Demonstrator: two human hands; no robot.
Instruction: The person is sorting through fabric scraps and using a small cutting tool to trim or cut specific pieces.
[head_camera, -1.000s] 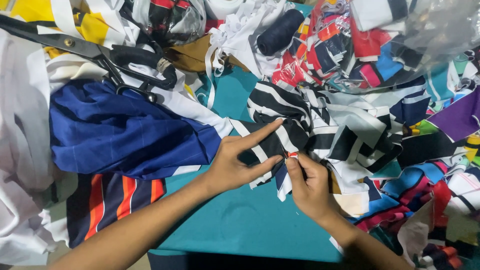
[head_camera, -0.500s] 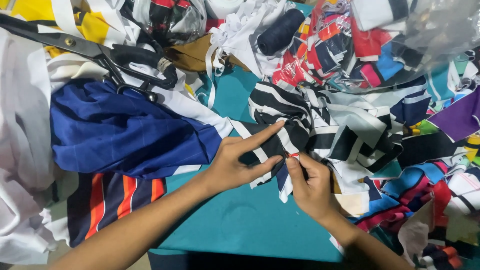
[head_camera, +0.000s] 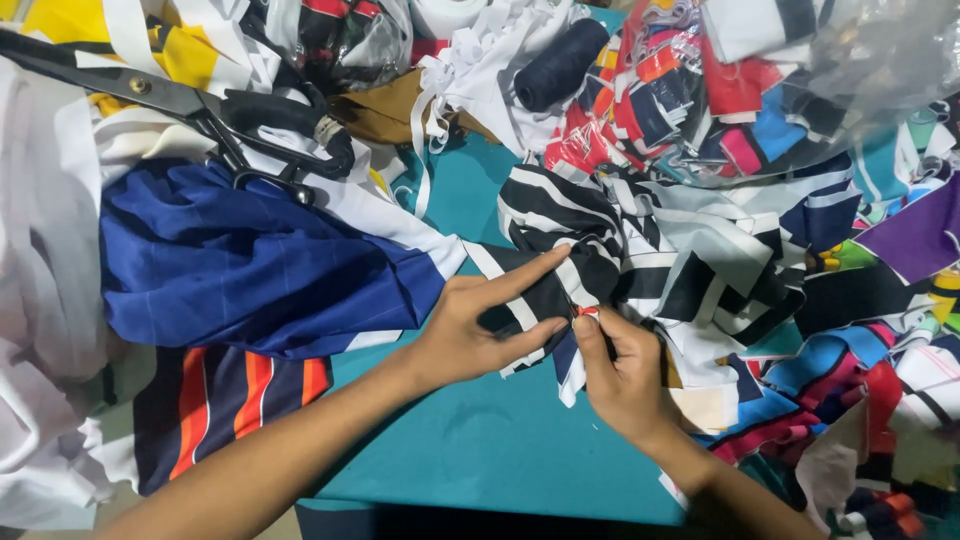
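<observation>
My left hand (head_camera: 478, 325) rests on a black-and-white striped cloth scrap (head_camera: 600, 235), index finger stretched out along it and thumb pressing the cloth's lower edge. My right hand (head_camera: 622, 372) pinches the same scrap's edge just right of the left thumb, with a small red bit at its fingertips. The scrap lies on a teal table surface (head_camera: 480, 440), crumpled among other striped pieces.
A blue cloth (head_camera: 250, 265) lies left, above a navy piece with orange stripes (head_camera: 235, 395). Large black-handled scissors (head_camera: 215, 110) lie at upper left. A dark thread spool (head_camera: 560, 62) and a clear bag of coloured scraps (head_camera: 740, 90) are behind. Mixed scraps pile at right.
Both hands stay on the striped scrap; the left index finger has shifted slightly along the cloth.
</observation>
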